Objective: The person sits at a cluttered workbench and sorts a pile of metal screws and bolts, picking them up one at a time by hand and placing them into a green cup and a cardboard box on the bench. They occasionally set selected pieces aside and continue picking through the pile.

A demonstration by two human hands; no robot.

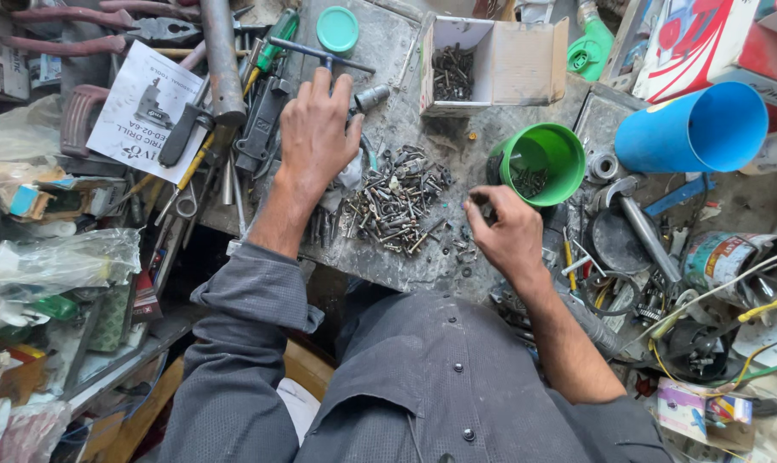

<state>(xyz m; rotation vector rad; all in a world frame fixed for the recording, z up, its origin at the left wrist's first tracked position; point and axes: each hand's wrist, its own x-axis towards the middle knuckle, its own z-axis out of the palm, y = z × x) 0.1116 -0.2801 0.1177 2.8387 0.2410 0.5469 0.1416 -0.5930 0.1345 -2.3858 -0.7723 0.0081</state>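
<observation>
I take the pile of screws and bolts (397, 201) on the grey worktop (388, 51) as my landmark. My left hand (318, 133) lies just left of the pile and slightly beyond it, palm down, fingers loosely spread and stretched away from me, the fingertips reaching a small metal socket (371, 96) and the T-handled wrench (315, 53) above the pile. My right hand (508, 231) sits just right of the pile, on its near side, with thumb and fingers pressed together in a pinch; whatever is between them is too small and dark for me to name.

Right of the pile, just beyond my right hand, stands a green plastic cup (547, 159) tipped toward me, with a few screws in its bottom. Farther right than the cup lies a blue plastic tube (693, 129) on its side. Beyond the pile, an open cardboard box (500, 60) holds more dark screws. A round teal lid (338, 29) rests beyond the pile, to the left of the box. Well left of the pile I see a printed paper sheet (144, 107) among loose tools, with red-handled pliers (88, 30) beyond it. I count 2 grey sleeves, pushed up my forearms.
</observation>
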